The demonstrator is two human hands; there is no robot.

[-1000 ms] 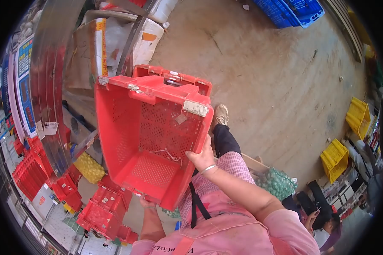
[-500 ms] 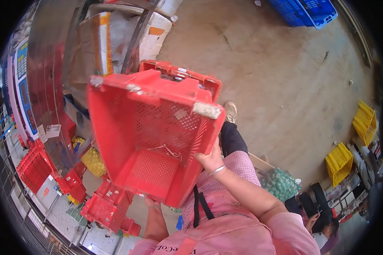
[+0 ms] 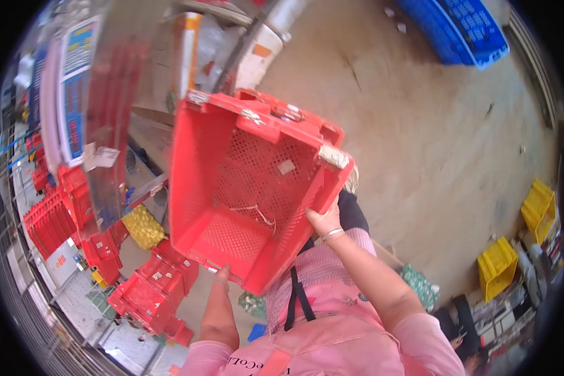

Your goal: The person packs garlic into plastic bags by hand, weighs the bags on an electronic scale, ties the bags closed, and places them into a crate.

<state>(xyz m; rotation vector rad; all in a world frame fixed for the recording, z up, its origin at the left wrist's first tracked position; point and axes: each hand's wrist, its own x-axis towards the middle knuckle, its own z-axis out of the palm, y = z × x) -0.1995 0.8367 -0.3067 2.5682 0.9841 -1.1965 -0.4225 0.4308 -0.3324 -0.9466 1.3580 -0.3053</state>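
Observation:
A red plastic crate (image 3: pixel 238 241) with perforated walls is held tilted in front of me, its open side facing my view. My right hand (image 3: pixel 326 219) is closed around its right rim, thumb on the inside. My left hand (image 3: pixel 222 276) grips the lower rim, with most of its fingers hidden beneath. Whitish label remnants stick to the rim, and a pale string (image 3: pixel 257 211) lies inside. Just behind the held crate, another red crate (image 3: pixel 332 133) shows only its top edge; whether the two touch, I cannot tell.
Stacked red crates (image 3: pixel 147 291) stand at lower left, near a net bag of yellow produce (image 3: pixel 143 227). A metal post (image 3: pixel 116 94) rises at left. A blue crate (image 3: pixel 460 31) is at top right, yellow crates (image 3: pixel 498 266) at right. A green net bag (image 3: pixel 420 285) lies beside me.
My view has shifted, and the held crate now appears farther right, with both hands still on it. More of the red crates at left shows. The crate behind is less visible.

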